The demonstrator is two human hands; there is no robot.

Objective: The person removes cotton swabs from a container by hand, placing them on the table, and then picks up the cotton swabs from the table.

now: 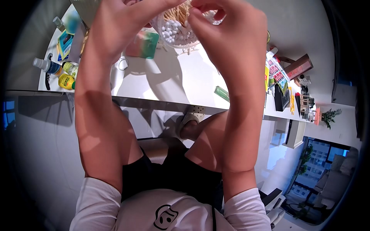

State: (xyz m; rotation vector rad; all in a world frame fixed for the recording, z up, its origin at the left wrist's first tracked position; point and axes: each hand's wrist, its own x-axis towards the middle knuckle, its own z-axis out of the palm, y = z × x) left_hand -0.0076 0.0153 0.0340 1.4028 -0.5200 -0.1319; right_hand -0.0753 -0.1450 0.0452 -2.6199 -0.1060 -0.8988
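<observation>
A clear round tub (184, 44) full of cotton swabs (173, 31) is at the top of the view, white tips toward me and pale sticks behind. My left hand (125, 17) is closed around the tub's left side, its fingers partly hidden and cut off by the frame edge. My right hand (227, 32) is at the tub's right side, thumb and fingers curled into a pinch at the swab sticks. Just below the left hand lies a pink and green packet (145, 45) on the white table (169, 90). Several loose swabs (189, 50) lie under the tub.
Bottles, including a yellow one (66, 81) and a dark blue one (48, 66), stand at the left. A small metal ring (123, 64) and a green strip (222, 93) lie on the table. At right are a sheet of pictures (276, 69), a brown box (298, 67) and a plant (330, 116).
</observation>
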